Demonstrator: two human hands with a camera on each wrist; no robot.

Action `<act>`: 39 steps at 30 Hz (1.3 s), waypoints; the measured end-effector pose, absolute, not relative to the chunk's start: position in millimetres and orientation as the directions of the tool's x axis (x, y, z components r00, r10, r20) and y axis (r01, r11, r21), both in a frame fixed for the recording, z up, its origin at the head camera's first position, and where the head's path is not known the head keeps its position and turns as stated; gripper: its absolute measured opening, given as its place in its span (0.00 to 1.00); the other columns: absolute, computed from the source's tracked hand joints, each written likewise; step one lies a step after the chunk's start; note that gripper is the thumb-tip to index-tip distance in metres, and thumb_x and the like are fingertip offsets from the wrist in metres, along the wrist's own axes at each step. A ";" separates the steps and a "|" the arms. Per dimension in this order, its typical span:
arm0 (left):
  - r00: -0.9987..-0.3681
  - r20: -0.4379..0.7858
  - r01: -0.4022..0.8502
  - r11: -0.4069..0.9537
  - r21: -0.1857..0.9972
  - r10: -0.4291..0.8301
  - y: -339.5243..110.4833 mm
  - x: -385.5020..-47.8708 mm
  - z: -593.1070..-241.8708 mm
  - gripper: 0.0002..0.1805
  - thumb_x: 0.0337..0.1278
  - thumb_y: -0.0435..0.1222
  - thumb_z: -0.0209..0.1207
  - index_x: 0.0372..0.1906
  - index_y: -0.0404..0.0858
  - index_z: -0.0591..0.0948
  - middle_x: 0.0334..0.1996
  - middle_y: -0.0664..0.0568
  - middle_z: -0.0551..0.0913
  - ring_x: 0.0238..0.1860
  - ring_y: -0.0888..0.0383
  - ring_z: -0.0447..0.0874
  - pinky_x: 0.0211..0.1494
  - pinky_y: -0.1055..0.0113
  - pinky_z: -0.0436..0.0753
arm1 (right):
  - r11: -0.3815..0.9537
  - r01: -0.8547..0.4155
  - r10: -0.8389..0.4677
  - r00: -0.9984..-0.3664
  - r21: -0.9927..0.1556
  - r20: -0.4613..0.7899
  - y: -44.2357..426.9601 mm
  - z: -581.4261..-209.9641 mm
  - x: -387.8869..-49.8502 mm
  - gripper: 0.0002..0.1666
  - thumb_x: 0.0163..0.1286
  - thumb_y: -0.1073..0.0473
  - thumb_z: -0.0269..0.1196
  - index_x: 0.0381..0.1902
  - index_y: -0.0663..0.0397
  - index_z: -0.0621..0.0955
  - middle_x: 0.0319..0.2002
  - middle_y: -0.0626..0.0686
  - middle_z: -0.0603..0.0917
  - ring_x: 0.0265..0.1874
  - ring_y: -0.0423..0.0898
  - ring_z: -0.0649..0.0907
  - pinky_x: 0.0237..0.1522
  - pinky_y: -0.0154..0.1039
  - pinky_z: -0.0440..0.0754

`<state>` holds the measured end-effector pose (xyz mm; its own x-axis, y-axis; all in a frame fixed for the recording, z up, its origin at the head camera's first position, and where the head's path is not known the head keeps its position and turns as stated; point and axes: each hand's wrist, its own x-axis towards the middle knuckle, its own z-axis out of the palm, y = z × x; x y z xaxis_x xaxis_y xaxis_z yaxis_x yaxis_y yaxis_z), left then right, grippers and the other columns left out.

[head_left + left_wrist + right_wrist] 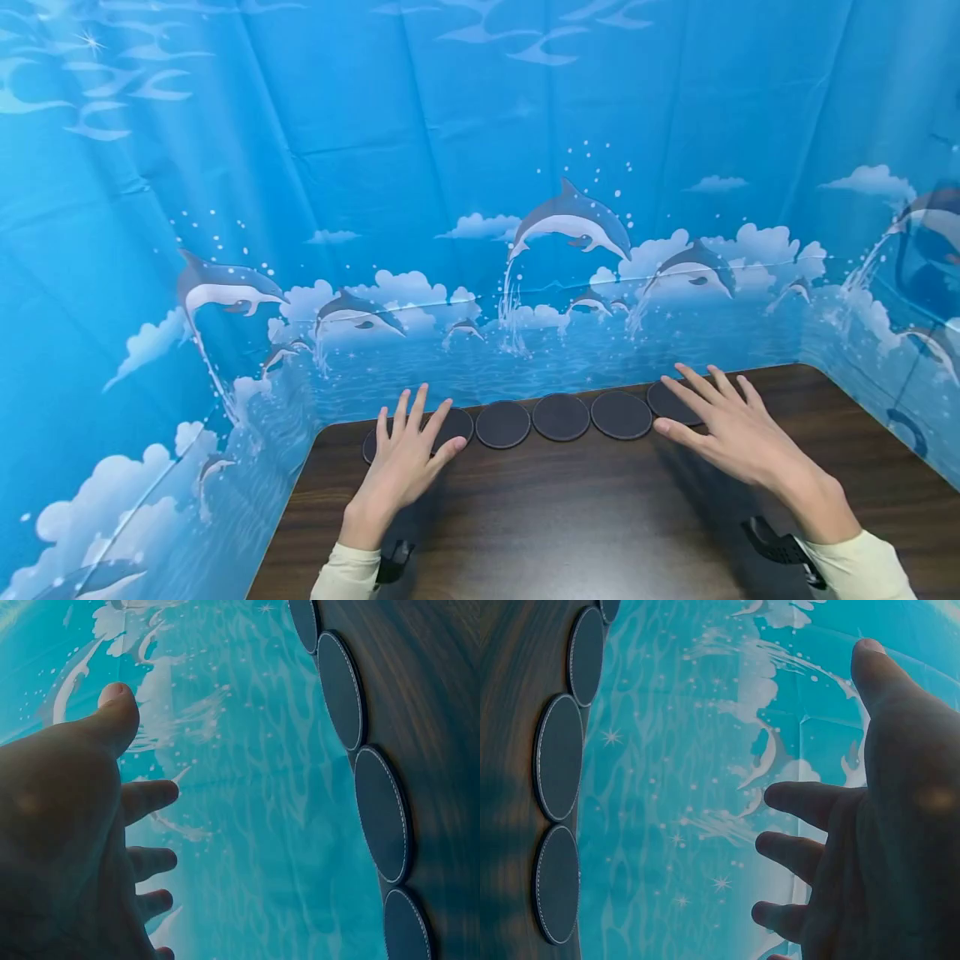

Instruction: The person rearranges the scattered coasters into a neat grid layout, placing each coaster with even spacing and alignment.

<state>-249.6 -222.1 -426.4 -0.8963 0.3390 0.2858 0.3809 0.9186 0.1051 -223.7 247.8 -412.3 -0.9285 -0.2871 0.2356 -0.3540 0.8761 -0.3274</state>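
Several round black coasters with stitched rims lie in a row along the table's far edge; one near the middle (561,417) shows whole in the head view. My left hand (401,458), fingers spread, is raised over the row's left end and partly hides two coasters. Spread the same way, my right hand (738,429) is at the right end, partly covering the last coaster (670,403). Both wrist views show the palms (60,787) (907,817) holding nothing, apart from the coasters (382,814) (558,757).
The dark wood table (555,517) extends toward me from the coasters. A blue curtain (465,125) printed with dolphins and clouds hangs behind the table and along both sides. Black straps (772,542) are on both wrists, beside pale sleeves.
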 end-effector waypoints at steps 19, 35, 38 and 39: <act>-0.882 0.244 0.436 0.895 0.095 0.403 -212.3 -252.8 -441.3 0.39 0.72 0.67 0.42 0.80 0.54 0.62 0.81 0.46 0.46 0.79 0.41 0.42 0.73 0.34 0.44 | 0.869 -0.383 -0.320 -0.918 -0.315 0.232 239.6 -419.1 -235.0 0.54 0.68 0.25 0.58 0.81 0.46 0.59 0.76 0.63 0.61 0.74 0.73 0.53 0.68 0.73 0.32; -0.820 0.245 0.550 0.831 0.084 0.518 -185.5 -257.5 -460.3 0.44 0.65 0.67 0.54 0.81 0.55 0.59 0.80 0.51 0.52 0.78 0.43 0.51 0.73 0.35 0.50 | 0.867 -0.435 -0.348 -0.878 -0.244 0.329 229.0 -428.6 -238.7 0.59 0.58 0.20 0.63 0.75 0.52 0.70 0.70 0.63 0.72 0.70 0.69 0.64 0.64 0.74 0.54; -0.835 0.224 0.534 0.839 0.103 0.503 -183.5 -257.1 -461.9 0.44 0.65 0.67 0.52 0.81 0.55 0.60 0.80 0.51 0.52 0.78 0.44 0.50 0.72 0.35 0.50 | 0.868 -0.430 -0.343 -0.882 -0.250 0.324 229.0 -432.4 -238.7 0.59 0.57 0.20 0.63 0.74 0.52 0.71 0.69 0.62 0.73 0.69 0.69 0.65 0.64 0.74 0.54; -0.838 0.214 0.531 0.840 0.114 0.501 -182.6 -256.5 -463.0 0.44 0.65 0.68 0.52 0.81 0.55 0.60 0.80 0.51 0.52 0.78 0.43 0.51 0.72 0.35 0.50 | 0.866 -0.430 -0.344 -0.882 -0.254 0.321 229.1 -434.4 -238.6 0.58 0.58 0.20 0.63 0.74 0.53 0.72 0.69 0.62 0.73 0.69 0.69 0.65 0.63 0.74 0.55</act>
